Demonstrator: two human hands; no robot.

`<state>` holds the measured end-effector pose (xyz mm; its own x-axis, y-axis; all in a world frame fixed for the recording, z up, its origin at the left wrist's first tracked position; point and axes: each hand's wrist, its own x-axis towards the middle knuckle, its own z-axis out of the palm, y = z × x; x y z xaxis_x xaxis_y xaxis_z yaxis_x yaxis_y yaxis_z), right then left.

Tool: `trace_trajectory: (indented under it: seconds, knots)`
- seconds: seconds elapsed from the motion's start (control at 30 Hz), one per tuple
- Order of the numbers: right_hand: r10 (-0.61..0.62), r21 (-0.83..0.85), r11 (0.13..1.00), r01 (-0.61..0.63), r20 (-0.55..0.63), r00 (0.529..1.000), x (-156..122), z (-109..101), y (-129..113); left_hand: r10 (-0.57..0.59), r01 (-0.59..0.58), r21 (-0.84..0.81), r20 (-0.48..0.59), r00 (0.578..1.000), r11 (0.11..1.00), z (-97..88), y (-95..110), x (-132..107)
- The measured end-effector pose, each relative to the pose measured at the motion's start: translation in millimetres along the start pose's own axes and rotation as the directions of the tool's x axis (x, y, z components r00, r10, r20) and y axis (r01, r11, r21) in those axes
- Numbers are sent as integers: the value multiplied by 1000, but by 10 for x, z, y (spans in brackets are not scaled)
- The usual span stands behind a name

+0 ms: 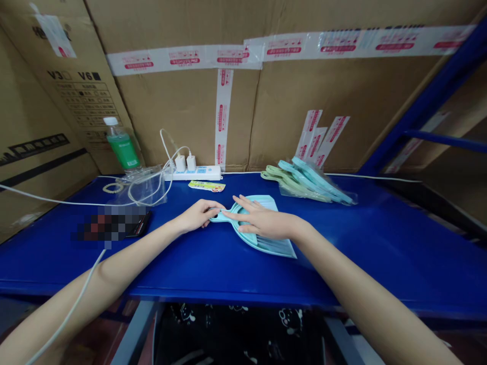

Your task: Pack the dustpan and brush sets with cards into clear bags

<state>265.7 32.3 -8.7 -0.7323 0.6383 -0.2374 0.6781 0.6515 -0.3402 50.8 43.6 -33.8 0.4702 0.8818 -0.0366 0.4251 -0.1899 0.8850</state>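
Note:
A light blue hand dustpan (274, 246) lies on the blue table in front of me, its handle toward the left and its wide edge toward the right. What looks like a matching brush is nested in the pan, largely covered by my hand. My left hand (198, 215) is closed around the end of the handle, thumb and fingers pinching it. Across the pan rests my right hand (264, 221), open, with fingers spread flat and pointing left over the base of the handle.
Behind to the right lie green and blue dustpan sets (304, 180) in clear plastic. A power strip (194, 173) with white chargers, a label (207, 186), looping cables and a green bottle (124, 147) are at the back left. Cardboard (182, 111) walls the rear.

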Motion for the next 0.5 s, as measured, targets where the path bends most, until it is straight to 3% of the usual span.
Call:
trace_trajectory:
  seconds: [0.33,0.5]
  knots:
    - [-16,29,999,18,-62,998,-13,13,39,6,-7,35,20,1000,999,-14,17,-9]
    - [49,4,999,-49,-86,995,-31,-13,18,9,-12,88,34,999,996,-27,61,-36]
